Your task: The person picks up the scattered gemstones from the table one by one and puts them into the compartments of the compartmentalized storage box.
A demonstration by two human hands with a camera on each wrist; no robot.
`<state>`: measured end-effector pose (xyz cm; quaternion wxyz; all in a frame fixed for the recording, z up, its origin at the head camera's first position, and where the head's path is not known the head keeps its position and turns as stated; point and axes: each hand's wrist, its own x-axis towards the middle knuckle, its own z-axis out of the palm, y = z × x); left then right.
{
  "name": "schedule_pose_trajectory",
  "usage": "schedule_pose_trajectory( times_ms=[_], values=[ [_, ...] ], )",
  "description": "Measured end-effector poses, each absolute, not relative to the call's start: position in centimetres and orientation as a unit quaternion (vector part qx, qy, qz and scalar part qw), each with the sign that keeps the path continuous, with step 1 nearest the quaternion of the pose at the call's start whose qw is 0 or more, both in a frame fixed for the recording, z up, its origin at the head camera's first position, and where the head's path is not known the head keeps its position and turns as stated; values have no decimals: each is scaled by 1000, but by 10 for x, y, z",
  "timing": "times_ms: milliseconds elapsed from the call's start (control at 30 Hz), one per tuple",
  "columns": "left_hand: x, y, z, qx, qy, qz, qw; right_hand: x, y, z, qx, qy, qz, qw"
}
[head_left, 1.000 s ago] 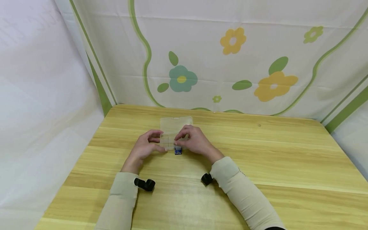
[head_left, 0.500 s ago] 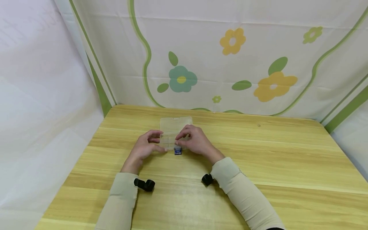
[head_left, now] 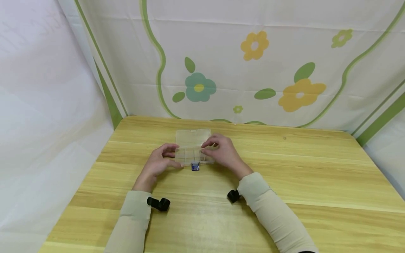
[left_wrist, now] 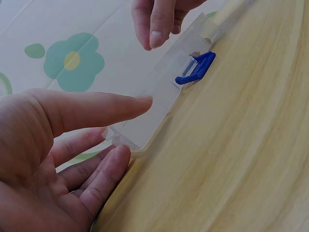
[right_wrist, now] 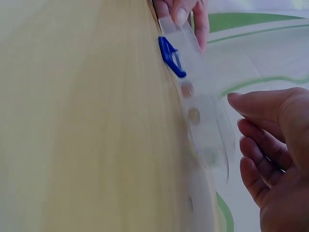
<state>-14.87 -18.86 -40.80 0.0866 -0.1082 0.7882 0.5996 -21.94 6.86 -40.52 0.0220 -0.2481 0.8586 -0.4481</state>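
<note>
Toward the far edge of a bench (head_left: 221, 225) with pale, streaky wood grain sits a clear plastic compartment box (head_left: 190, 153), rectangular and shallow, its thin transparent lid (head_left: 191, 137) open behind it. Low straight dividers split the inside into small cells, and a glossy blue latch (head_left: 195, 166) juts from the front wall. Two small, rounded, brownish pieces (right_wrist: 193, 116) show through the plastic in the right wrist view. The left hand (head_left: 159, 160) grips the box's left end, thumb at the front and fingers curved round behind. Above the right-hand cells, the right hand (head_left: 224, 151) brings thumb and fingers narrowly together; whether they pinch anything cannot be told. Soft beige sleeves (head_left: 134, 214) cover the forearms.
</note>
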Motion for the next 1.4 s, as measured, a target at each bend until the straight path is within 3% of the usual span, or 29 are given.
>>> schedule_pose_trajectory(
  times_ms=[667, 1400],
  values=[
    [-147, -188, -407, -104, 786, 603, 86, -250, 149, -412, -132, 883, -451, 7],
    [-148, -188, -407, -99, 785, 605, 86, -260, 219, -411, -66, 902, -427, -8]
  ],
)
